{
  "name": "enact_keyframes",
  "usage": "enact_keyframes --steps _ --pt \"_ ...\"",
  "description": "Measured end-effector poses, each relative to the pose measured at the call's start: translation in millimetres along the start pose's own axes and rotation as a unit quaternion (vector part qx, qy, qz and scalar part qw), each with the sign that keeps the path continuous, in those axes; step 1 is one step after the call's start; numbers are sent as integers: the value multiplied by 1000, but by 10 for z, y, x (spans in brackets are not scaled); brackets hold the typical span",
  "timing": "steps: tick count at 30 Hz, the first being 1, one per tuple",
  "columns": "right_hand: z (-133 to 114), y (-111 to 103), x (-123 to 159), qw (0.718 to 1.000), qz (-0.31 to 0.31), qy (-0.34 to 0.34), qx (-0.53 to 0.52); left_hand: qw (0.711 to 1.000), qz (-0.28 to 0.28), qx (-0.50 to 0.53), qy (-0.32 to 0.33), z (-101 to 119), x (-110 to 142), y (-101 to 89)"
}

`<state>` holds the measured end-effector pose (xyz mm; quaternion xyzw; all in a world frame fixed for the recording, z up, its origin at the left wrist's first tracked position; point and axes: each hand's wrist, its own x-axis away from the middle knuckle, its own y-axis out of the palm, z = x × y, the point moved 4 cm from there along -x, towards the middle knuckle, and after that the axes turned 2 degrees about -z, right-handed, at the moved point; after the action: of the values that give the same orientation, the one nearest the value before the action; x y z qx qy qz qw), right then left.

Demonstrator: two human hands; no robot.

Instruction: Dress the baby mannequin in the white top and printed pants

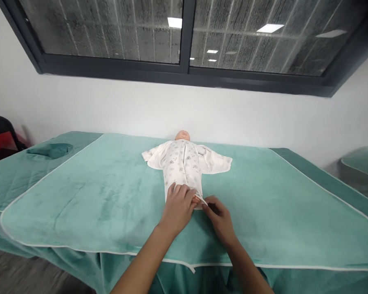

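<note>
Fingers (pixel 184 191) of the left hand (pixel 178 208) lie flat, released, pressing the hem of the printed white garment (pixel 182 165) so it stays put on the baby doll (pixel 183 135), mid-surface. Right hand (pixel 219 216) pinches a thin tie (pixel 202 200) at that hem, pulled taut. Teal blanket (pixel 95 196) pads beneath.

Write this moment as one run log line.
left hand: on garment hem | right hand: pinching tie strap | baby doll: on teal towel
</note>
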<state>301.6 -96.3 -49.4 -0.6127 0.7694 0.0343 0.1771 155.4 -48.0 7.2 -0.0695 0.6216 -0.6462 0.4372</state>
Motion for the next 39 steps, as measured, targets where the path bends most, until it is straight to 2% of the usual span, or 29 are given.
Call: enact_keyframes --steps 3,7,12,16,18,21,24,26,28,31,33,36,39 --pt "30 -38 1 999 11 7 -44 1000 -2 1 2 34 -23 47" --pt "77 -36 14 999 4 -13 -45 999 -19 37 6 -39 40 93" --pt "63 -10 40 999 -19 -11 -37 993 -8 119 3 -147 188 -29" --pt "-3 26 57 997 -71 -20 -29 984 -12 172 32 -119 259 -126" --pt "-8 20 62 995 -91 -23 -44 973 -18 229 26 -164 267 -139" --pt "49 -37 47 991 -82 -1 -105 943 32 326 -59 -438 253 -128" --pt "142 -120 6 980 -18 43 -192 924 105 329 -165 -810 251 -78" --pt "188 -157 -18 969 20 66 -236 918 100 323 -205 -963 251 -15" --pt "214 -168 -32 965 37 82 -246 919 56 324 -216 -997 250 50" --pt "211 -145 -22 977 30 93 -189 942 -16 283 -181 -897 253 84" --pt "168 -94 1 989 -3 87 -121 951 -42 262 -159 -827 269 73" --pt "55 22 44 995 -77 57 -8 944 -56 281 -165 -797 321 42" --pt "-41 101 77 989 -118 27 83 935 -75 313 -148 -779 378 15"
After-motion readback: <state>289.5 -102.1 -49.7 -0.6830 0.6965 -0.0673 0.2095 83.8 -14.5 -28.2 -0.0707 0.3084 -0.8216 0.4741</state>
